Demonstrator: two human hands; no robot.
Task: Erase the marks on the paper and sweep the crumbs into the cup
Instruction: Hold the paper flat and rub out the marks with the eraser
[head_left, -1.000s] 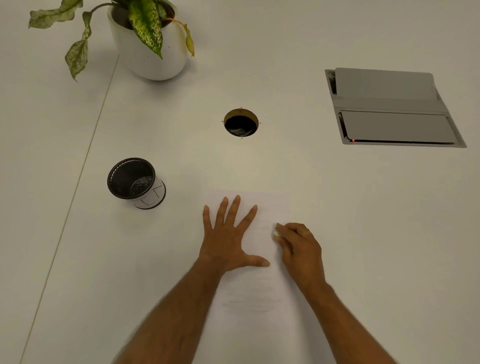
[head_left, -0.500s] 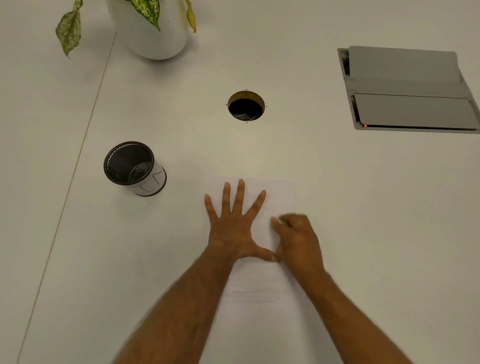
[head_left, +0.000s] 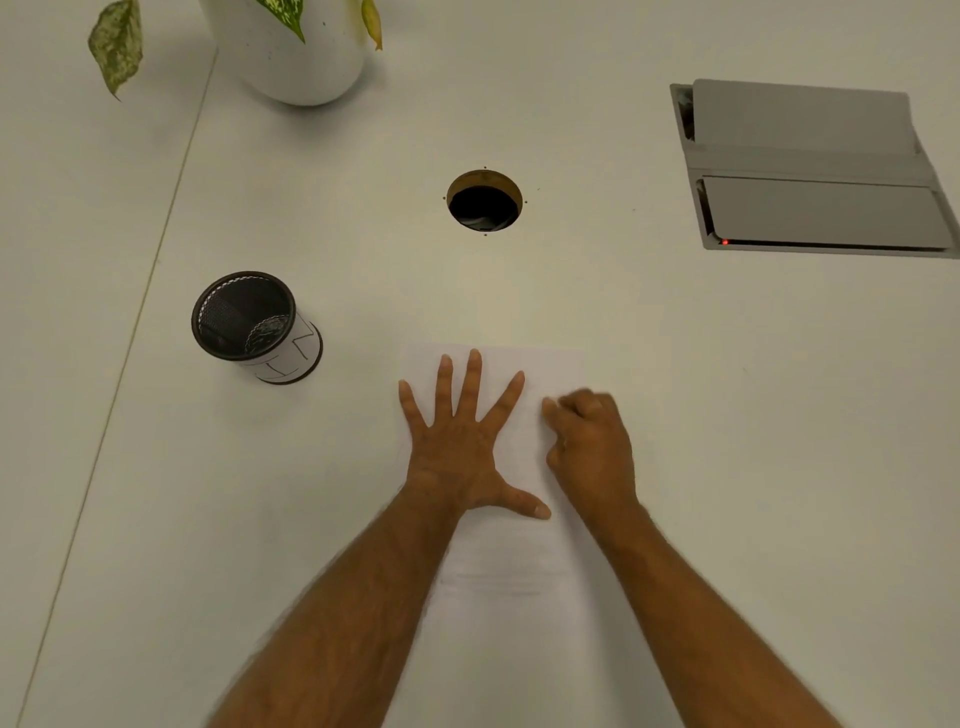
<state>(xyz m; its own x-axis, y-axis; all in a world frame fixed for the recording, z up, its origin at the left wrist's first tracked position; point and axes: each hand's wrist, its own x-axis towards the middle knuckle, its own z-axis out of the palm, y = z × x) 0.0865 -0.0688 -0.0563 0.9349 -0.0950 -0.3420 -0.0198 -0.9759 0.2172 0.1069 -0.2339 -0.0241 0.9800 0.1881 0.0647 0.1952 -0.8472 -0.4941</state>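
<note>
The right hand (head_left: 589, 449) is curling into a loose fist on the right part of the paper (head_left: 498, 597), its knuckles bunched and blurred, fingertips tucked down against the sheet. Whatever it may be pinching is hidden under the fingers, so I cannot tell whether it is clamped on anything. Just beside it, the left hand (head_left: 457, 447) is lying flat and wide open on the upper half of the same sheet, four fingers fanning toward the far edge and the thumb stretching sideways toward the right wrist. Both bare forearms are reaching in from the bottom edge.

The paper is a thin white rectangle, lying lengthwise away from the person and hard to tell from the table (head_left: 727, 415) beneath it; faint grey lines are showing on its lower part, between the forearms.

The cup (head_left: 254, 325) is standing upright well to the left of the paper, a round black wire-mesh cylinder with a pale wrap bearing thin drawn lines around its lower wall.

Farther off, a round dark cable hole (head_left: 484, 201) is opening in the smooth, matte, off-white tabletop. A grey metal hinged flap panel (head_left: 815, 171) is sitting at the far right, a small red light glowing at its lower corner. A speckled white planter (head_left: 296, 57) with mottled green leaves is standing at the top left.
</note>
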